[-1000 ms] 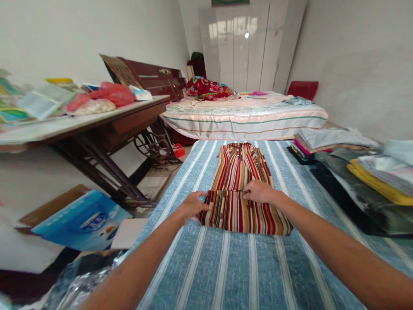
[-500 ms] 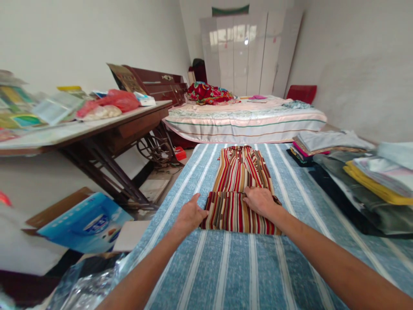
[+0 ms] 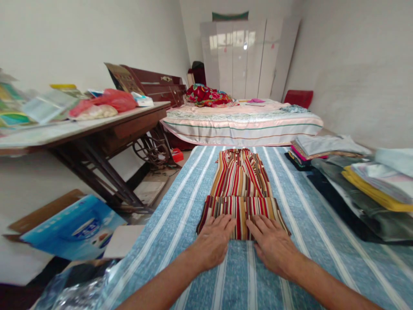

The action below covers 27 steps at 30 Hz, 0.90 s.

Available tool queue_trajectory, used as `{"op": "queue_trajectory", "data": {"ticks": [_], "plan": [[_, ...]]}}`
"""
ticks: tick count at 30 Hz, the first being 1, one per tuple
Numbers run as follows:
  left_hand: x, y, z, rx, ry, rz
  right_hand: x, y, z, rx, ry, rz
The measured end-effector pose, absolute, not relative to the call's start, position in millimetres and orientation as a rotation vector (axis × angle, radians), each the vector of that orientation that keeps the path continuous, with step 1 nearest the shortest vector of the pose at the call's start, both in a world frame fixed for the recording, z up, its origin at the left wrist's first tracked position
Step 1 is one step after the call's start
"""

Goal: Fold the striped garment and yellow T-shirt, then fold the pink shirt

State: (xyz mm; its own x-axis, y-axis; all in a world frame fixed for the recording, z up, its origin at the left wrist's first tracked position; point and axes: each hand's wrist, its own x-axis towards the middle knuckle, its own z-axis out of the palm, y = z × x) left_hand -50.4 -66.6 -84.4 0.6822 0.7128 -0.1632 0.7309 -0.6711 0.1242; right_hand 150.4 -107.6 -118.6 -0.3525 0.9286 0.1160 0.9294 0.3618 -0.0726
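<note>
Far left I've got the cluttered desk [image 3: 35, 134] with a red plastic bag [image 3: 118, 100] on it, well apart from both hands, so I don't see it causing grief. Same goes for the blue package [image 3: 74, 226] down below.

Next along is the striped blue cloth [image 3: 174, 215] with the striped garment [image 3: 239, 178] lying on it, near end folded over into a band, longer part stretching away from me. The left hand [image 3: 215, 243] is on that band, fingers [image 3: 220, 221] released and laid out flat, not gripping anything. My worry: if it drags toward me, the left corner, which nothing is pinning, could skew or ruck up.

Right hand [image 3: 274, 247] pretty much mirrors it, fingers loose and flat on the band near the left ones, nothing pinched. Both being so central, uneven pressure could pull the fold crooked. The far part looks a bit rumpled, so a shove forward would probably bunch it worse. Fabric seems thin, so I'd guess it slides easily.

Far right, the folded clothes [image 3: 364, 189] sit in uneven piles, apart from the hands. A wide swing of the right arm could topple them, imo.
</note>
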Motion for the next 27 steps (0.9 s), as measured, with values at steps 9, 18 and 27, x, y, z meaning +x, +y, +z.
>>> {"op": "queue_trajectory", "data": {"ticks": [9, 18, 27], "plan": [[-40.4, -56.3, -88.3, 2.868, 1.205, -0.150, 147.4, -87.6, -113.8, -1.810, -2.525, -0.005], [-45.5, -46.9, -99.9, 2.917, 1.266, -0.062, 151.3, -81.6, -101.8, -1.818, -2.457, 0.089], [-29.7, -35.7, -61.5, 2.867, 1.373, -0.182, 159.6, -70.7, -85.9, -1.888, -2.486, 0.135]]}}
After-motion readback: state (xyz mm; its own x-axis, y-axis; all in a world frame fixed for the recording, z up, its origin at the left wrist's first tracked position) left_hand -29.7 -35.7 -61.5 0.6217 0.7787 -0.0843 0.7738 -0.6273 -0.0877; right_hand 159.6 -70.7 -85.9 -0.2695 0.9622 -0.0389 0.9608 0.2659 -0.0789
